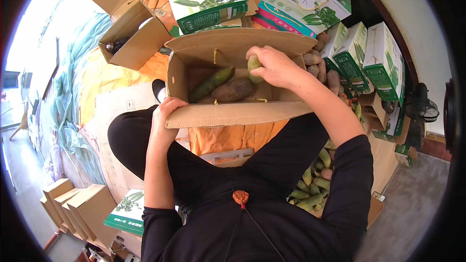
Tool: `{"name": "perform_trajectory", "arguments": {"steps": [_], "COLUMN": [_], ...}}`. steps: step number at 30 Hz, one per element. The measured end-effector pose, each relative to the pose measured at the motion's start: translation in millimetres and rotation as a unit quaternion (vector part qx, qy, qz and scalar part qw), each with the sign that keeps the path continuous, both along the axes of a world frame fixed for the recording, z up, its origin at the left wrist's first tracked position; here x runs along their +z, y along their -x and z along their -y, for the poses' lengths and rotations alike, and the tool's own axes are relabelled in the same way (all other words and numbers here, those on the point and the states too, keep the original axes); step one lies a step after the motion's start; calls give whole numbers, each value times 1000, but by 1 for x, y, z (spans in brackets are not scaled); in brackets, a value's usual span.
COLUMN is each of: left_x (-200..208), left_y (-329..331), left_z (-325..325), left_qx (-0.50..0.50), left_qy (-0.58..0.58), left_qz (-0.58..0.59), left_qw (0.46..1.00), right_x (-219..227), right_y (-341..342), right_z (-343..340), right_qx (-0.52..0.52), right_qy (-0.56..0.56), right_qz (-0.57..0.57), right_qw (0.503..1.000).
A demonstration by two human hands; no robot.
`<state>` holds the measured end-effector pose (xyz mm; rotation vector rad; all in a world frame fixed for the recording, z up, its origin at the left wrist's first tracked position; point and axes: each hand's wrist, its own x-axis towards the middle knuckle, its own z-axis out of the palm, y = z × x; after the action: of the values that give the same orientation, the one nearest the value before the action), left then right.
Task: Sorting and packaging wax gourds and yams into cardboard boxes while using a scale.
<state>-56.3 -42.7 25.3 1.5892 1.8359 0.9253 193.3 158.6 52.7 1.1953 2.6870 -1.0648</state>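
The left hand (166,111) grips an open brown cardboard box (238,115) at near left; the right hand (275,65), curled, clamps a green oblong vegetable (254,69).

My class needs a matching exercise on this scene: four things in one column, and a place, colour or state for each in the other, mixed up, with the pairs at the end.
Column one
1. Left hand
2. Right hand
3. Pendant
4. Fan

Column two
A. Closed round a green vegetable
B. At the right of the view, near the white wall
C. On the edge of the open box
D. Reddish-brown, in front of a black top

Right pairs: 1-C, 2-A, 3-D, 4-B
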Motion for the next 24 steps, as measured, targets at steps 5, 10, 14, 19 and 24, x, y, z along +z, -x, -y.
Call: {"name": "perform_trajectory", "arguments": {"steps": [5,10,14,19,24], "left_x": [2,0,-3,-8,-15], "left_y": [-1,-2,-1,0,1], "left_z": [0,0,-1,-1,-2], "left_qx": [-7,-6,-20,-25,-37], "left_qy": [-7,6,10,8,-2], "left_qz": [-9,6,-3,-24,-7], "left_qw": [1000,1000,1000,999,999], "right_x": [-9,-29,18,65,31], "right_y": [14,32,24,-62,-201], "right_z": [0,6,8,19,45], "right_qx": [104,100,70,-133,-313], "right_qy": [-105,-228,-111,-61,-160], "right_qz": [115,60,59,-160,-293], "right_qw": [982,967,990,976,889]}}
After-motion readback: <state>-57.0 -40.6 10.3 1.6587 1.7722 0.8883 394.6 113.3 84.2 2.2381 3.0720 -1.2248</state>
